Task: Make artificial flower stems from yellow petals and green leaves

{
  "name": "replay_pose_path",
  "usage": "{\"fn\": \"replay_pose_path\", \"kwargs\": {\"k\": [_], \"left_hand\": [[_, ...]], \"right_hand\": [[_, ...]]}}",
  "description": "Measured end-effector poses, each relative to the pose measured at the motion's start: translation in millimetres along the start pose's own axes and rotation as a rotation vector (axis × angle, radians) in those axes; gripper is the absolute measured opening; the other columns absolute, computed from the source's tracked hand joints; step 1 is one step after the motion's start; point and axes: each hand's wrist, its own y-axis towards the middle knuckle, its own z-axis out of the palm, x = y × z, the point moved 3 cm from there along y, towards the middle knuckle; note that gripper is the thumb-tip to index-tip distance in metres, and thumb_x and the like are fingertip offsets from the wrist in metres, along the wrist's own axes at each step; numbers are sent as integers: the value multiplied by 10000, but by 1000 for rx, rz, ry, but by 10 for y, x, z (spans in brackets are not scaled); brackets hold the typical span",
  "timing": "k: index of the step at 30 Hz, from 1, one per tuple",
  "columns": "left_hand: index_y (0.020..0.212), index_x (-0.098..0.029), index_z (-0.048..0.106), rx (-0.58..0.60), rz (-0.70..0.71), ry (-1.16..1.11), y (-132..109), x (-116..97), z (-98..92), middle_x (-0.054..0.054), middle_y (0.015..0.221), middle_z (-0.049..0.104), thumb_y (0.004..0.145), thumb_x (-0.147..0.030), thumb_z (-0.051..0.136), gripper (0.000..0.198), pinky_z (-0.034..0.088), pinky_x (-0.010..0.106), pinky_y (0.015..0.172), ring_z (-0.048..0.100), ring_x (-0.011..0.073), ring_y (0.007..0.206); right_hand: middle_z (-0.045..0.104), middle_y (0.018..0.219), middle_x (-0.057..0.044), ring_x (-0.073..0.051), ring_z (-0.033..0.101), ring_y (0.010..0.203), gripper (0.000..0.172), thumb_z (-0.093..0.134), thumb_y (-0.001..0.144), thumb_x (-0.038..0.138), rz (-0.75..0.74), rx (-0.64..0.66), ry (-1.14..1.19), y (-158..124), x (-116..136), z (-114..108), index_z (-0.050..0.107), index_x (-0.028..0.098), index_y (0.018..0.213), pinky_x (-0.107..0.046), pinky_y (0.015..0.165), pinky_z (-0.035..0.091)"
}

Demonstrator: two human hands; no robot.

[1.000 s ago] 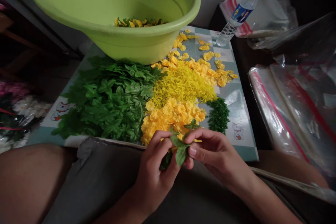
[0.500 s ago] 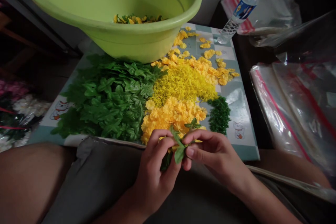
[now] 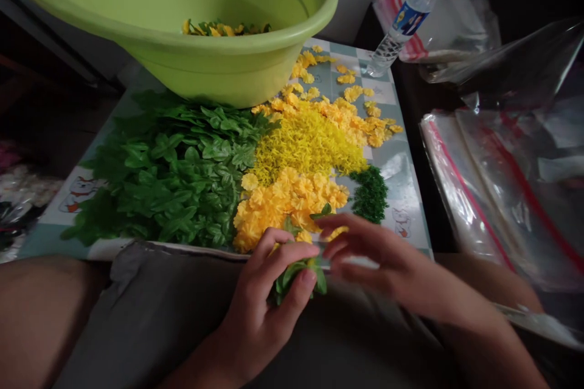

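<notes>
Gripping a green leafy piece (image 3: 294, 273) by the surface's (image 3: 404, 164) near edge, left hand (image 3: 267, 301), fingers curled round it. Right hand (image 3: 392, 267) just beside, blurred, fingers loose and apart. Green leaves (image 3: 177, 176) fill the near-left corner, orange flowers (image 3: 278, 200) mid near edge, tub (image 3: 219, 73) toward far-left corner, bottle (image 3: 406, 21) at far-right corner.

No readable text, bottle label (image 3: 409, 18) seemingly blurred
</notes>
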Motion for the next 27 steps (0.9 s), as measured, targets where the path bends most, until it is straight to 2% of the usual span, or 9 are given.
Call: {"fn": "replay_pose_path", "kwargs": {"k": [2, 3, 4, 6, 16, 19, 22, 24, 27], "left_hand": [[1048, -310, 543, -15, -8, -18, 5, -5, -7, -2, 1020, 512, 914, -180, 484, 196, 416, 235, 853, 519, 143, 998], [1027, -304, 545, -9, -13, -30, 6, -6, -6, -5, 1012, 514, 913, -186, 491, 173, 415, 230, 844, 521, 141, 992], [1009, -299, 546, 5, -19, -41, 6, -8, -4, -9, 1003, 514, 910, -189, 497, 156, 411, 225, 840, 522, 136, 984], [983, -293, 546, 29, -30, -57, 7, -11, -2, -20, 987, 513, 911, -179, 493, 145, 399, 215, 842, 524, 123, 964], [939, -297, 550, 1, -85, -152, 37, 39, -9, -47, 942, 530, 933, -185, 463, 142, 365, 202, 864, 511, 105, 959], [926, -292, 550, -15, -93, -181, 37, 49, -4, -51, 920, 535, 936, -190, 461, 136, 365, 206, 852, 515, 102, 926], [934, -284, 552, -21, -105, -187, 37, 53, 5, -45, 920, 533, 939, -191, 455, 135, 368, 216, 837, 519, 103, 908], [947, -278, 553, -18, -109, -183, 37, 49, 10, -40, 916, 528, 939, -189, 454, 133, 373, 225, 826, 520, 106, 896], [952, -269, 551, -10, -105, -157, 42, 31, 13, -35, 905, 526, 927, -176, 468, 126, 382, 234, 807, 521, 112, 879]], "right_hand": [[645, 977, -100, -206, 637, 801, 313, 620, 795, 292, -81, -363, -438, 25, -76, -393, 598, 186, 1090, -335, 720, 505], [640, 982, -116, -217, 629, 795, 250, 596, 798, 249, -40, -470, -664, 51, -146, -546, 622, 162, 1031, -341, 710, 487], [652, 928, -114, -225, 624, 769, 181, 576, 787, 193, 37, -501, -861, 93, -231, -657, 644, 150, 949, -335, 675, 464], [668, 800, -83, -223, 616, 714, 140, 543, 783, 150, 125, -488, -1036, 195, -382, -768, 659, 155, 862, -311, 623, 420], [629, 844, -137, -242, 590, 747, 157, 454, 842, 121, 91, -544, -1098, 479, -541, -569, 604, 135, 796, -295, 555, 329], [594, 882, -139, -235, 571, 816, 139, 440, 856, 108, 17, -584, -1059, 417, -397, -548, 554, 140, 783, -305, 613, 382], [572, 797, -50, -147, 557, 723, 96, 460, 884, 152, -130, -496, -829, 272, -142, -394, 505, 175, 803, -255, 626, 437], [555, 750, -12, -113, 544, 660, 62, 527, 878, 203, -262, -330, -298, 157, 19, -222, 511, 186, 821, -228, 586, 453], [567, 760, 8, -77, 542, 603, 96, 628, 836, 210, -232, -97, 262, 31, 140, 36, 550, 192, 889, -199, 542, 472]]}}
